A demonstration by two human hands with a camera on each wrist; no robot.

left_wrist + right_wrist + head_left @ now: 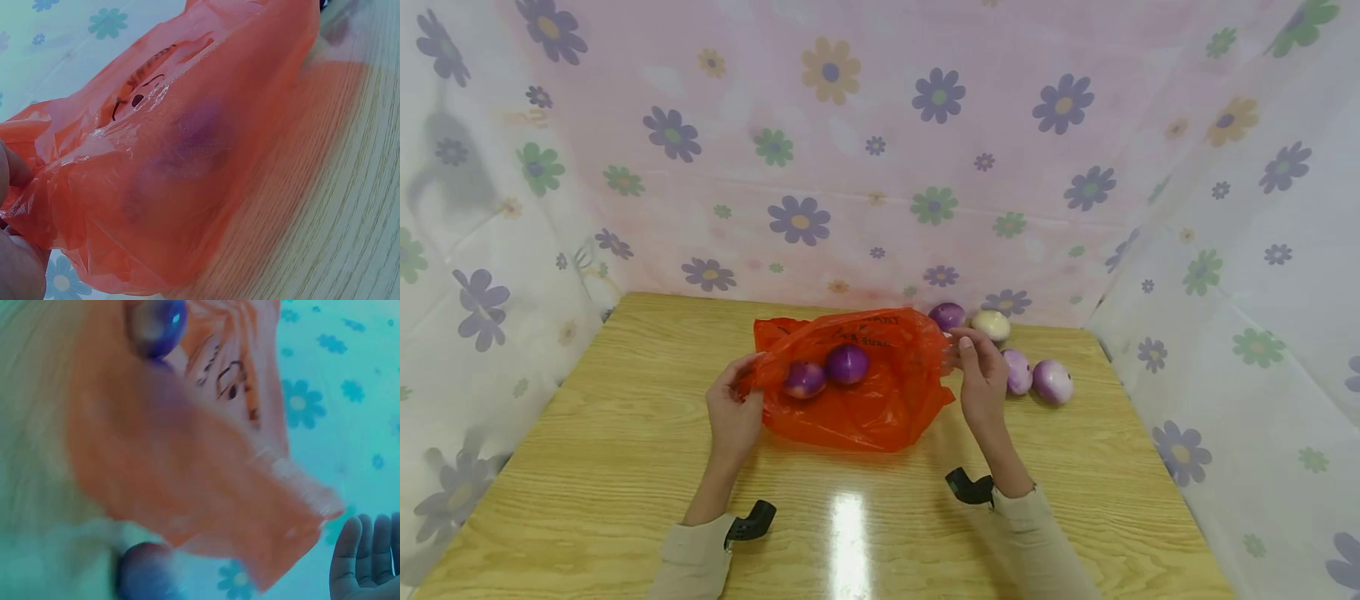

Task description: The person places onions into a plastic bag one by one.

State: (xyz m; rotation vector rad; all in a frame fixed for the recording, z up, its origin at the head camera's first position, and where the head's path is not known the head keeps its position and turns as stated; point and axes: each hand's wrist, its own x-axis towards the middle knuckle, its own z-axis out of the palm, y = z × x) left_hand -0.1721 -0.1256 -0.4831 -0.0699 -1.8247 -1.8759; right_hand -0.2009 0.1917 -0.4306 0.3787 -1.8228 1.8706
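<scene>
An orange-red plastic bag [880,417] with black print lies with its mouth spread on the table. Two round purple vegetables that look like red onions, one in front [805,380] and one behind [847,364], sit inside it. My left hand [734,412] pinches the bag's left edge between thumb and fingers; its fingertips are partly covered by the plastic. At the bag's right edge is my right hand [983,379]. In the right wrist view, its fingers [364,553] are straight and apart from the plastic.
Right of the bag lie a purple onion [947,315], a pale one [991,326] and two purple-and-white ones, the outer [1052,382] farther right. The wooden table [602,433] meets flowered cloth [865,167] at the back and sides. A black wrist camera [751,523] sits on the left sleeve.
</scene>
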